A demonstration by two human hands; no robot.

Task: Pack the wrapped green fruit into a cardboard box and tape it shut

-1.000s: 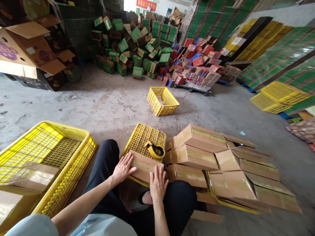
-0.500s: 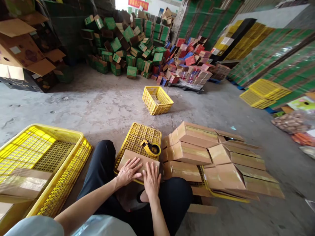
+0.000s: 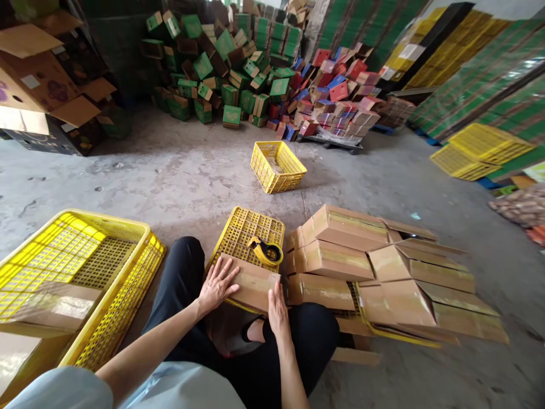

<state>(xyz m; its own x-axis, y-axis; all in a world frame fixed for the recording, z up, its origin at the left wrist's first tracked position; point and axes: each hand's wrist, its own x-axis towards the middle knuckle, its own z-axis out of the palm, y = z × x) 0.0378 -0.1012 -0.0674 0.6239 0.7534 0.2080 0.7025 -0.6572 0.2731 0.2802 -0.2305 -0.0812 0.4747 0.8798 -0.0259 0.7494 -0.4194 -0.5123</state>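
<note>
A brown cardboard box lies on an upturned yellow plastic crate between my knees. My left hand rests on the box's left end, fingers spread over its top. At the other end, my right hand is held against the right edge with its fingers straight and close together. Just behind the box, a yellow and black tape dispenser lies on the crate. The box's underside and part of its near side are hidden from me.
Stacked brown cardboard boxes stand right of the crate. To my left, a large yellow crate holds cardboard boxes. A smaller yellow crate sits ahead on the floor. Green boxes and red boxes are heaped at the back.
My hands have moved apart: the left slid to the box's left end, the right moved to its right edge, uncovering the top's middle. The view has tilted down slightly.
</note>
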